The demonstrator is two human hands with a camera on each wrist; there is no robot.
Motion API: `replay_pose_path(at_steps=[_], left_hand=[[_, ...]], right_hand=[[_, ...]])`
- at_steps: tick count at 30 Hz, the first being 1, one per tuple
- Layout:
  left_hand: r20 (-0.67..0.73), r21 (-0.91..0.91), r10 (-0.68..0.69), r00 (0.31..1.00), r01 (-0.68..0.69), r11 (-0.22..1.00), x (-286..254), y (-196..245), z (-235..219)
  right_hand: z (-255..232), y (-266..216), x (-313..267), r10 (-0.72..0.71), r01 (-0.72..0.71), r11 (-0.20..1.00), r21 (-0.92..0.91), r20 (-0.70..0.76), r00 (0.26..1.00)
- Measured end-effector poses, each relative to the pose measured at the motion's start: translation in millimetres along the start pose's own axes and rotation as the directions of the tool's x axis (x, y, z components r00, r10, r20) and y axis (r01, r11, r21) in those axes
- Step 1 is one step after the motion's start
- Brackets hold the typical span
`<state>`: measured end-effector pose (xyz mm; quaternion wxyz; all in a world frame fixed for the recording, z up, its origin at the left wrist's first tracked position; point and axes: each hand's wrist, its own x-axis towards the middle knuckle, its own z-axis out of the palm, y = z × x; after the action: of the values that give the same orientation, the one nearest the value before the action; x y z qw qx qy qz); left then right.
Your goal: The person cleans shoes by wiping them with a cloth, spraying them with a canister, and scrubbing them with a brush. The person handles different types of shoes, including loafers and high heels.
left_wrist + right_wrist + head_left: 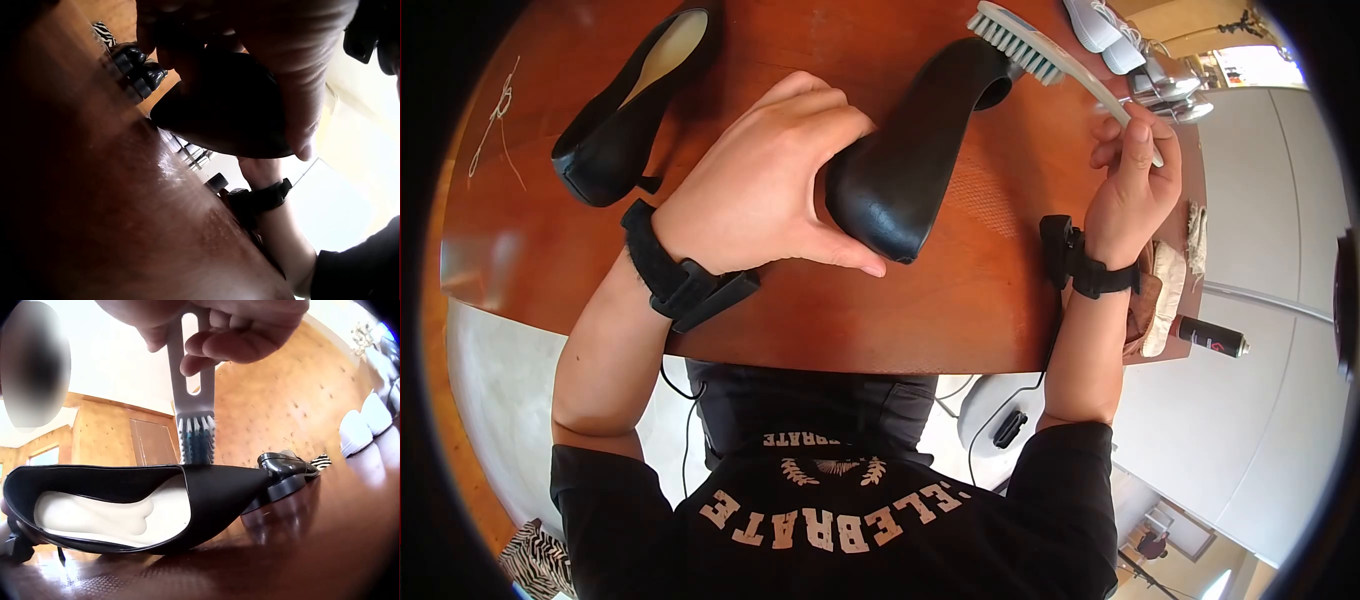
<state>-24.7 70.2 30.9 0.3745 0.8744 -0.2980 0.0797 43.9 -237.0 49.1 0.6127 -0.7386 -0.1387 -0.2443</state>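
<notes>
My left hand [760, 180] grips a black pump [900, 190] around its heel end, thumb on the near side and fingers on the far side. The pump is tipped sideways over the table; its pale insole [119, 512] faces the right wrist camera and the pointed toe reaches away from the left hand. In my right hand [1135, 190], the handle of a white brush [1080, 75] is pinched between thumb and fingers. Its white and teal bristles [197, 440] meet the pump's upper edge near the toe. The matching pump [620, 130] stands at the left.
White sneakers [1105, 35] and shiny shoes [1175, 95] stand at the far right of the brown table [850, 320]. A dark spray can [1212, 337] and bundled cloth [1165, 295] lie by the right edge. Thin string [502, 120] lies at the left.
</notes>
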Motion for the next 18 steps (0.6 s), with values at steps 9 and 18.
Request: replay_pose_path(at_steps=[9, 18], left_hand=[[0.004, -0.006, -0.018, 1.0, 0.018, 1.0, 0.7, 0.5, -1.1], [-0.011, -0.018, -0.007, 1.0, 0.007, 1.0, 0.2, -0.4, 0.1]], right_hand=[[-0.1, -2.2, -1.0, 0.067, -0.061, 0.993, -0.105, 0.06, 0.996], [1.2, 0.7, -3.8, -0.057, 0.076, 0.994, -0.074, 0.222, 0.973]])
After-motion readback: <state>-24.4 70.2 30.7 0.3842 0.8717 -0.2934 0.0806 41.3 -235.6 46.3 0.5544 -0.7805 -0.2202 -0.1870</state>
